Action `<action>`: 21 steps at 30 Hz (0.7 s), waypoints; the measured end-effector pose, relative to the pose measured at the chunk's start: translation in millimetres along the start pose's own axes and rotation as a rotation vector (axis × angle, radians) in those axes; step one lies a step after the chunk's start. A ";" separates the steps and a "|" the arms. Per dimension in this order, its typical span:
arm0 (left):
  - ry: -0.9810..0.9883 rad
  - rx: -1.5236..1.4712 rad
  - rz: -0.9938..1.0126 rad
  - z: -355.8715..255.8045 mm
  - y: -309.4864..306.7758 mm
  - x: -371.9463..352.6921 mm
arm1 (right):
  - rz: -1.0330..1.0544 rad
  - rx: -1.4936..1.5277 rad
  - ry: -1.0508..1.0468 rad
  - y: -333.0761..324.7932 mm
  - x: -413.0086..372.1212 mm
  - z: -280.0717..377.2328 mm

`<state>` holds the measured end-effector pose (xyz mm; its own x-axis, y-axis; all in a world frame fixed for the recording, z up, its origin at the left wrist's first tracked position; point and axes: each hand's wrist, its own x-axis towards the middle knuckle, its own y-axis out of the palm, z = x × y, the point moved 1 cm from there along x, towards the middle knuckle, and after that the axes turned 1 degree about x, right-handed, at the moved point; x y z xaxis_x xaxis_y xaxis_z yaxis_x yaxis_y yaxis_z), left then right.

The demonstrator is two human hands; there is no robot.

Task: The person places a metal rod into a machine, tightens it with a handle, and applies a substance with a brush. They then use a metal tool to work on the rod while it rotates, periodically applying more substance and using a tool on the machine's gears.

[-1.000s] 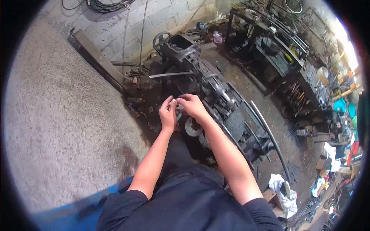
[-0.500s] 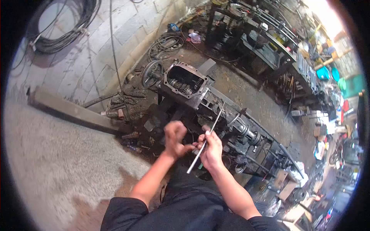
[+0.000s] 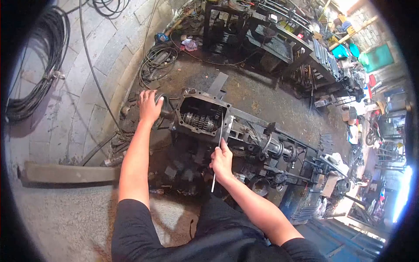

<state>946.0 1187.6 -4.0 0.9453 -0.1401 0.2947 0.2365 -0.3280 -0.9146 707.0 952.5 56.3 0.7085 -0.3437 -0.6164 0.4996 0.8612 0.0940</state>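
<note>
Hands apart: left hand [image 3: 149, 106] grips wheel [image 3: 166, 109], right hand [image 3: 221, 162] clamps rod [image 3: 221, 129] at gearbox [image 3: 185, 114]; probing gears [image 3: 200, 121] likely wants steady aim.

Daylit, glare at right, fisheye-warped dark edges.

oily concrete floor [image 3: 257, 94]; an open gearbox [image 3: 200, 115] stands mid-room, a cable coil [image 3: 157, 61] and a rag [image 3: 190, 44] lie beyond it, a long beam [image 3: 65, 173] lies at left.
</note>
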 end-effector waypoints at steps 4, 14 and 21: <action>0.047 -0.151 0.095 11.5 23.9 -0.2 | 0.031 -0.136 -0.107 13.3 33.9 0.6; 0.115 -0.014 -0.070 4.4 15.0 -21.6 | -0.004 -0.508 -0.407 9.6 16.4 -22.9; 0.180 -0.063 0.069 -1.6 3.5 1.8 | 0.156 -1.381 -0.167 -65.5 -24.9 60.4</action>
<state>948.1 1184.7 -6.3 0.9020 -0.3268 0.2820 0.1530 -0.3687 -0.9169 686.7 882.0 112.7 0.8098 -0.1676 -0.5623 -0.4073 0.5293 -0.7442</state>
